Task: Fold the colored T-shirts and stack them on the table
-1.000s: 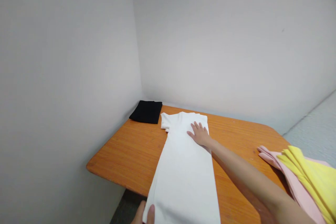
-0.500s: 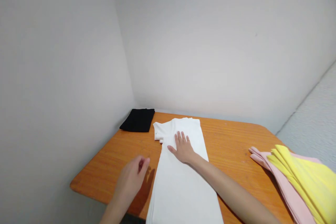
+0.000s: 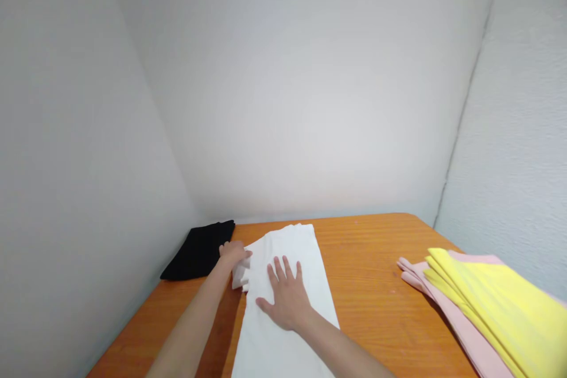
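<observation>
A white shirt (image 3: 305, 254), folded into a long strip, lies on the orange wooden table (image 3: 367, 266). My right hand (image 3: 286, 295) rests flat on the shirt's middle with fingers spread. My left hand (image 3: 233, 253) is closed on the shirt's sleeve at its left edge, lifting the sleeve slightly off the table. A folded black garment (image 3: 199, 251) sits just left of that hand, in the table's far left corner.
A stack of pink cloth (image 3: 447, 307) and yellow cloth (image 3: 496, 301) lies at the table's right side. Grey walls close in the table at the back, left and right.
My left hand has come up from the shirt's near hem and reached forward to grip the sleeve. My right hand slid back toward me along the shirt. The camera turned right.
</observation>
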Motion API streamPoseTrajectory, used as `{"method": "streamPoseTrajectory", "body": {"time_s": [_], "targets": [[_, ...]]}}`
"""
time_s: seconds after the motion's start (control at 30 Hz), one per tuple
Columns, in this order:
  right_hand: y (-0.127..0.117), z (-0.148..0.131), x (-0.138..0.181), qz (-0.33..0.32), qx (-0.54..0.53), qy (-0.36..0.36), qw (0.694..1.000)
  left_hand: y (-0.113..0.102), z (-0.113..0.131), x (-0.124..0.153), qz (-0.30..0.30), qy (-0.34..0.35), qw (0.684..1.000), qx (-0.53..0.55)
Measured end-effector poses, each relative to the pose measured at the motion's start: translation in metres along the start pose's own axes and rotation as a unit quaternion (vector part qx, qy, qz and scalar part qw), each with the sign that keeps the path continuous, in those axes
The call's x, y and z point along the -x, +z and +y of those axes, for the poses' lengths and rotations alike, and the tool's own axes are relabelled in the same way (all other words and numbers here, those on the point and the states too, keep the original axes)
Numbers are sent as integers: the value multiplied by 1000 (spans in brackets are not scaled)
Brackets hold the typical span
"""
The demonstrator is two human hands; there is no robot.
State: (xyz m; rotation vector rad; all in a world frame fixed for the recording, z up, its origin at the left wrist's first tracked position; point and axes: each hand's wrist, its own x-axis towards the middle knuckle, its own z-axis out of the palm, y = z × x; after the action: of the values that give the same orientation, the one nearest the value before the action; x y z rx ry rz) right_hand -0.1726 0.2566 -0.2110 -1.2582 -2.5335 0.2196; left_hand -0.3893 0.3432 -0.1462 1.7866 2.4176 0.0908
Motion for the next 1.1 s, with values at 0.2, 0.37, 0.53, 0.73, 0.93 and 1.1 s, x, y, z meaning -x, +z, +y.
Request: {"method": "streamPoseTrajectory", "body": {"time_s": [0.2, 0.37, 0.53, 0.73, 0.93, 1.1], "targets": [[0, -14, -11, 9, -12, -6, 1000, -40, -11, -16, -75, 61, 988, 117], [-6, -32, 1, -6, -21, 21, 1000, -52, 31, -15, -113, 185, 946, 240], [9, -41, 75, -21, -33, -108, 993, -8, 45, 13, -85, 265, 924, 263], [39, -34, 141, 210, 108, -302, 924, 67, 50, 61, -27, 303, 928, 215], [-10, -49, 175, 163, 82, -329, 927, 59, 49, 50, 34, 285, 925, 248], [-71, -22, 187, 4, -82, -263, 961, 48, 10, 53, 87, 195, 938, 274]]}}
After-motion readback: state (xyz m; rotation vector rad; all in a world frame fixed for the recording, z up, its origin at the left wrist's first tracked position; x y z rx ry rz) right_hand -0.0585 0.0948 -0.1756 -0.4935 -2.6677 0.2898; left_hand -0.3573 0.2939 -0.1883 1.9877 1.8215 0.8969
